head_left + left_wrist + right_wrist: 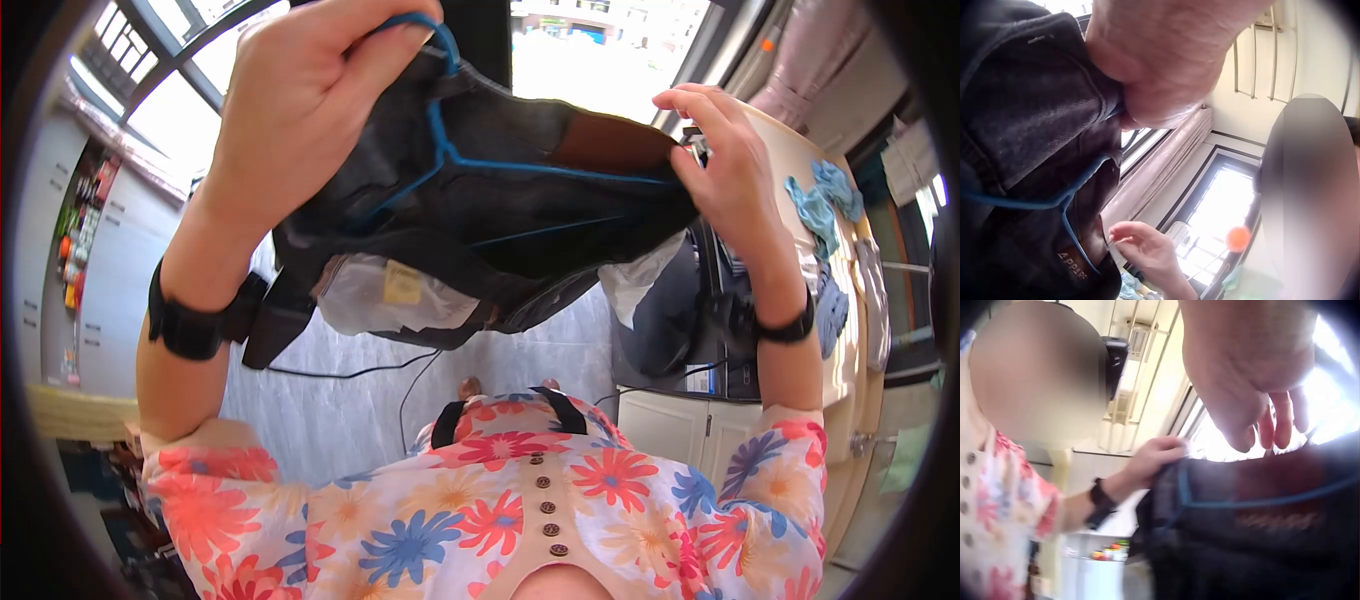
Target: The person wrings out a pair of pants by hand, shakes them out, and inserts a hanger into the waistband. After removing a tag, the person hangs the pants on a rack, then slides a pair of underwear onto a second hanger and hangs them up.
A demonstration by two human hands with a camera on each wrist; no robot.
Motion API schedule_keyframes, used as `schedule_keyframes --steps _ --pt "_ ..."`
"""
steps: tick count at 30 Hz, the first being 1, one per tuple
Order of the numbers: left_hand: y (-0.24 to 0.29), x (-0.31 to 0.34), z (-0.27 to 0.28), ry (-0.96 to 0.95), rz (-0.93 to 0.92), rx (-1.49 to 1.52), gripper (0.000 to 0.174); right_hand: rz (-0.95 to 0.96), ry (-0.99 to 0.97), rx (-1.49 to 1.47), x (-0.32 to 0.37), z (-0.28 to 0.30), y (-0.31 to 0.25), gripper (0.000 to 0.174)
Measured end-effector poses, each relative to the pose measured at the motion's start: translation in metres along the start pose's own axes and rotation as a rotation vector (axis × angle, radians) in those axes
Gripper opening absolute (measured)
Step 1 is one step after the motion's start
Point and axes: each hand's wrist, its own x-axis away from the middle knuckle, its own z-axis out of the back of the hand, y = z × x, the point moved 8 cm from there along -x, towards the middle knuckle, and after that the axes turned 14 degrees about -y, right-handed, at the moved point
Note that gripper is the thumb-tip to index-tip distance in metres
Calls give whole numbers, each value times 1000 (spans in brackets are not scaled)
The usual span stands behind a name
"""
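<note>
A dark pair of jeans (520, 130) is held up in front of the chest, a brown patch (615, 145) at its upper edge. Across the cloth runs a thin blue hanger (560, 171). My left hand (300, 105) grips the hanger's blue loop together with the upper left of the jeans. At the opposite end, my right hand (730, 165) pinches the upper edge near the patch between thumb and fingers; its fingers also show in the right wrist view. White lining (395, 295) with a yellowish label hangs out below.
On the right, a light wooden surface (790, 170) carries blue-green cloths (838, 190). White cabinets (665, 420) stand below it. Black cables (350, 374) hang over the grey floor (320, 420). Stocked shelves (75, 245) are at the left, and bright windows lie ahead.
</note>
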Motion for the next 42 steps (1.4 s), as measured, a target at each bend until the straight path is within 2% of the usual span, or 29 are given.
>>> schedule_keyframes --steps 1,3,4,5,6,7,9,11,13,15,17,19,20,21,23,24,25,26,28,30,31,32,33,35,36,38,40,42 --pt "-5 -1 0 -2 25 -9 15 160 175 195 5 5 -38 18" --pt "-8 -8 -1 -29 39 72 19 253 -27 -76 2 -34 -73 20" --pt "1 -10 1 50 73 51 12 240 -41 -57 -2 -52 -79 21" --pt "2 -11 1 56 86 42 12 231 -56 -36 -7 -70 -82 22" --pt "-1 -10 2 42 94 62 11 253 23 15 -12 -74 -88 22" --pt "-3 -8 2 24 103 84 10 271 16 5 -17 -73 -92 22" --pt "-3 -1 7 51 97 96 11 215 189 -33 -28 -48 -91 24" --pt "-14 1 3 33 56 85 12 221 150 -55 -44 -60 -100 24" --pt "-7 8 9 53 37 3 12 291 66 121 -56 -81 -114 26" --pt "-21 15 8 42 98 156 12 325 42 149 -61 -87 -125 28" --pt "-20 17 7 40 82 97 12 85 -299 -210 -70 -117 -108 32" --pt "-26 20 5 9 -8 163 11 76 -341 -274 -84 -128 -104 34" --pt "-39 15 2 -61 62 218 12 66 -353 -413 -88 -134 -102 33" --pt "-43 19 5 -54 69 213 12 54 -362 -554 -91 -138 -102 33" --pt "-67 31 -3 -193 288 527 12 50 -414 -657 -92 -135 -101 29" --pt "-77 41 -2 -215 231 345 31 -41 -426 -723 -90 -134 -91 27" --pt "-87 62 0 -167 225 282 39 -132 -435 -785 -89 -133 -82 26" --pt "-97 87 2 -120 214 215 48 -143 -405 -810 -89 -127 -80 25" --pt "-119 148 -13 -144 411 243 75 -180 -402 -855 -88 -118 -69 26" --pt "-145 212 -57 -133 650 521 83 -219 -399 -930 -86 -111 -58 28" --pt "-148 233 -83 -81 686 645 74 -222 -396 -925 -88 -107 -54 28" --pt "-145 244 -102 7 667 799 51 -257 -430 -914 -89 -105 -49 28" --pt "-143 248 -111 13 663 803 51 -291 -466 -902 -91 -105 -48 29" --pt "-146 259 -120 257 721 1076 31 -287 -413 -874 -93 -102 -52 31" --pt "-144 256 -116 366 662 1122 24 -294 -376 -790 -95 -98 -51 32" --pt "-144 256 -97 422 650 1156 23 -295 -335 -705 -95 -91 -45 34" --pt "-145 254 -64 505 615 1162 17 -240 -489 -541 -91 -94 -43 35" --pt "-151 251 -39 478 604 1101 11 -212 -522 -585 -85 -97 -45 35"
